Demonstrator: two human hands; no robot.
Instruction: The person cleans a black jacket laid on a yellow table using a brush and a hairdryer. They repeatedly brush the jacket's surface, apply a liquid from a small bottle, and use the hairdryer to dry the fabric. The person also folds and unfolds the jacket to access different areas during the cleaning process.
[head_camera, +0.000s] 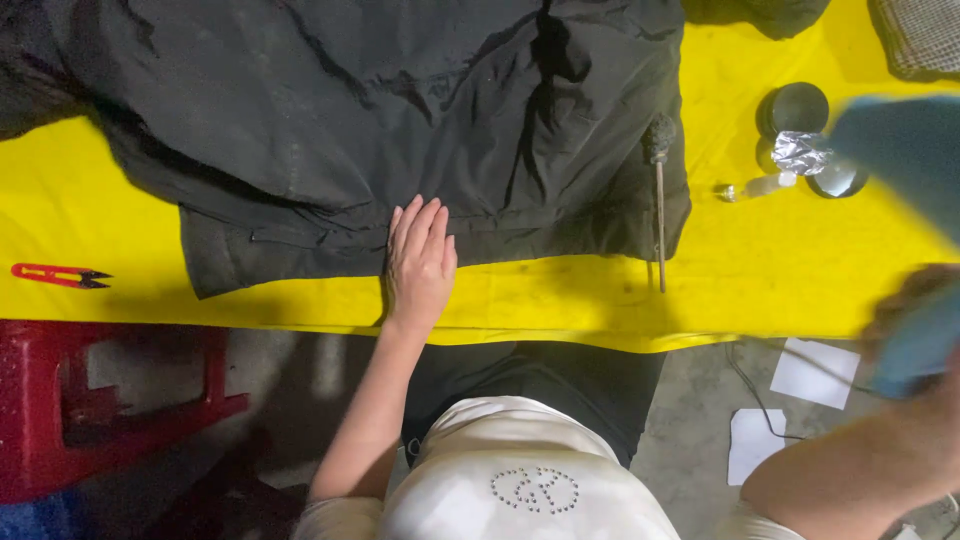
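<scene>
A dark, crumpled garment of thin woven fabric (400, 110) lies spread across the yellow cloth-covered table (760, 280), its lower hem running just above the near edge. It looks soft, light and limp, likely to slide and bunch on the smooth covering, so the doubled hem or a seam seems the surest place to take hold of it. The left hand (420, 262) rests flat on that hem, palm down, fingers together and pointing away from the body, the forearm reaching up from the lap; it presses but grasps nothing. The right hand (925, 320) is raised at the right edge, blurred, and appears closed around a pale blue cloth (905, 150) (its fingers are too smeared to be sure). A thin metal-handled brush (659, 200) lies on the garment's right edge, and red thread snips (58, 275) lie well apart at the left.
</scene>
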